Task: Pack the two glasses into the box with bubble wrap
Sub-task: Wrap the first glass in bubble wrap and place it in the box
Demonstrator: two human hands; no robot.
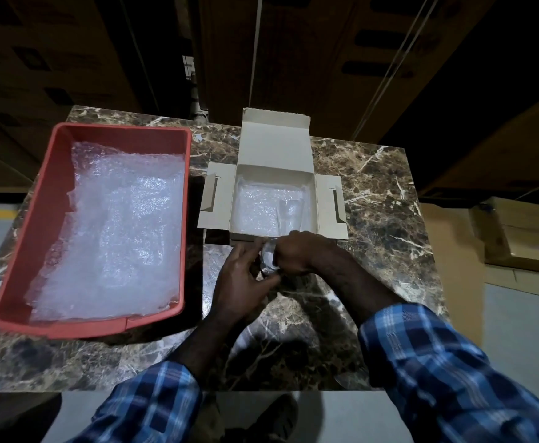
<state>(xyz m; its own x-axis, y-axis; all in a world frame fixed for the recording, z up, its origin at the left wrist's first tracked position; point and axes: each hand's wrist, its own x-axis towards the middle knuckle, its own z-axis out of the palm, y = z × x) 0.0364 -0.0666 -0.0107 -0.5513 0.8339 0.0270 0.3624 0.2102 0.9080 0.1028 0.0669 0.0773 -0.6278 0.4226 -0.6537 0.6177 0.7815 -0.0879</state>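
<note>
- Brown marble-patterned worktop [373, 199] with white veins, carrying everything below.
- Red rectangular plastic tray [35, 238] at the left of the worktop, holding a crumpled sheet of clear bubble wrap [114, 231] that covers most of its floor.
- Open grey cardboard box [274, 145] just right of the tray, lid flap folded back away from the person, two side flaps spread flat to left and right.
- Box floor lined with a second piece of clear bubble wrap [255, 206]; one clear drinking glass [290, 215] already inside, at the right near corner, faint against the wrap.
- Second clear glass [269, 255] outside the box, just in front of its near wall, lying tilted between the two hands.
- Right hand [297, 251] curled round that glass from the right, fingers clamped on it, knuckles up, wrist and forearm angled in from the lower right.
- Left hand [242, 276] beside the glass on the left, fingers [246, 251] loosely extended and slightly spread, tips touching the glass; cannot tell whether the thumb closes on it.
- Near wall of the box partly hidden behind the right hand.
- Blue checked shirt sleeves [437, 362] rolled to the forearm on both arms.
- Stacked brown cardboard cartons [524, 231] on the floor to the right of the worktop; dark cartons in shadow behind it.
</note>
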